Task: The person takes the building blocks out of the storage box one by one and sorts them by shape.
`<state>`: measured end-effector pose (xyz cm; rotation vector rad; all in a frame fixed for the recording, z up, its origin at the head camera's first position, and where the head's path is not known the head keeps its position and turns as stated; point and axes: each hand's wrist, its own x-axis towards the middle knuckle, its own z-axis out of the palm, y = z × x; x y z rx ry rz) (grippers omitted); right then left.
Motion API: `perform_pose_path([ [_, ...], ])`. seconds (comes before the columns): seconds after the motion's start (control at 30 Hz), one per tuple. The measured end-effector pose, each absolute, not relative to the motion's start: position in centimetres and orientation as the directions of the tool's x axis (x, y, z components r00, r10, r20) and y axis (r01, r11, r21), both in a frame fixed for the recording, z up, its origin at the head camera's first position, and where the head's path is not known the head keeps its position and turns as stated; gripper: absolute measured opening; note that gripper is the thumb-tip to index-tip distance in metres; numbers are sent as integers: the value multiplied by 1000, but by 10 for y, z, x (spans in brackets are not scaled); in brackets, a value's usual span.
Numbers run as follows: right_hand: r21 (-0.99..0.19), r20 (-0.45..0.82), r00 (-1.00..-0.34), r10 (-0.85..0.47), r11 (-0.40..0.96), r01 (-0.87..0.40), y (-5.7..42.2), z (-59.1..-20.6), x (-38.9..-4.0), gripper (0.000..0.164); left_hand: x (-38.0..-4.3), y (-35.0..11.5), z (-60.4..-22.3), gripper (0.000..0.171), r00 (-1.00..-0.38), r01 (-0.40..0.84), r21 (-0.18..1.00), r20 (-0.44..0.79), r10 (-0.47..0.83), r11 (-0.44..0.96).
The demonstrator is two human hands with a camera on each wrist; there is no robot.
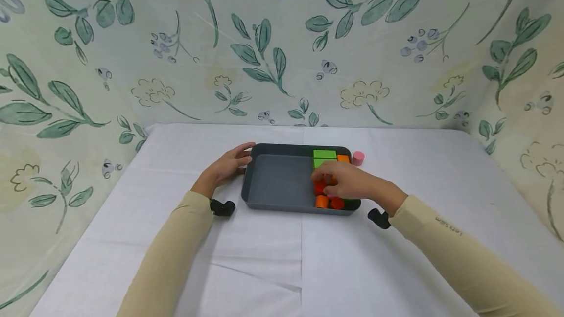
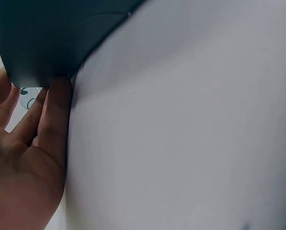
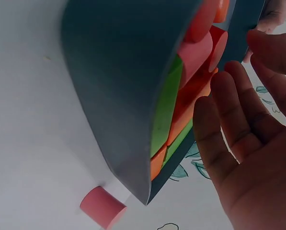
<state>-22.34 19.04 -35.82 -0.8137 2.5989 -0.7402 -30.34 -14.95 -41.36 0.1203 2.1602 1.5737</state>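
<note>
A dark grey tray lies on the white cloth, with colored blocks gathered at its right end. My left hand touches the tray's left side, its fingers extended against the outer wall. Over the blocks hovers my right hand, fingers slightly bent; in the right wrist view nothing shows between thumb and fingers. Green blocks and an orange block sit at the tray's back right. An orange cylinder and a red cylinder lie near the front. The right hand hides some blocks in the head view.
Outside the tray, just past its right back corner, stands a pink cylinder. White cloth with creases covers the table. A floral curtain hangs behind the table and along its sides.
</note>
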Motion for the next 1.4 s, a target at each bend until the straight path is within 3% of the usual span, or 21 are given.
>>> perform_pose_path([
  [1.0, -325, -107, -794, -598, 776, -541, 178, -367, -219, 30, -303, -150, -412, 58, -889, -204, 920, -317, 331, 335],
  [1.4, -385, -92, -799, -595, 761, -522, 180, -367, -220, 30, -305, -149, -413, 57, -890, -201, 922, -312, 332, 330],
])
